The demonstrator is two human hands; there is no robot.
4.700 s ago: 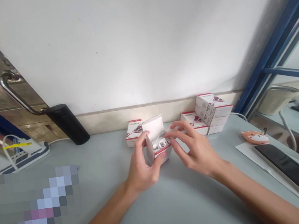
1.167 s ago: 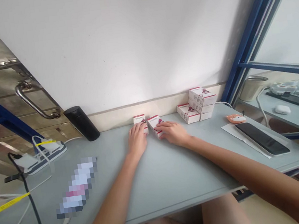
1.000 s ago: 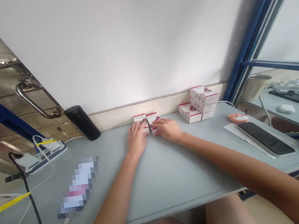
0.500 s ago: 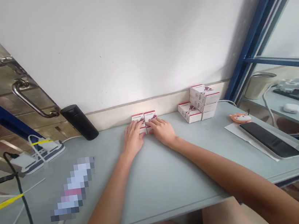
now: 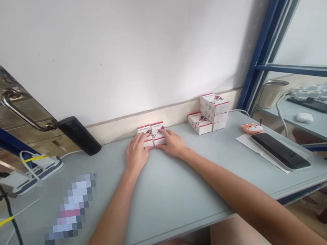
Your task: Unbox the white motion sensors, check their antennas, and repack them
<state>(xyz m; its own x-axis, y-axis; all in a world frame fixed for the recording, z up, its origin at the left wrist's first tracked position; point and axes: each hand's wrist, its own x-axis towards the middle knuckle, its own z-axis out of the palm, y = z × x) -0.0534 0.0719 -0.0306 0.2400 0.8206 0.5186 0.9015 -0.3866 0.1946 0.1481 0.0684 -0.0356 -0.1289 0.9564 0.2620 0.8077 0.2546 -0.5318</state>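
Two small white-and-red boxes stand side by side at the back of the grey table (image 5: 173, 193), close to the wall. My left hand (image 5: 136, 155) lies flat with its fingertips on the left box (image 5: 144, 131). My right hand (image 5: 170, 143) rests with fingers stretched over the front of the right box (image 5: 157, 128). Neither hand grips anything; both press lightly against the boxes. A pile of several more such boxes (image 5: 209, 112) sits further right along the wall.
A black cylinder (image 5: 78, 134) leans at the wall to the left. A power strip (image 5: 34, 171) with cables lies far left. A phone (image 5: 281, 156) on white paper and a small orange figure (image 5: 251, 128) lie at the right. Blue shelf frame (image 5: 264, 41) stands beyond.
The open box I held earlier is closed and set down. My right hand has slid it left against the other box, back toward the wall; both hands now rest on the pair.
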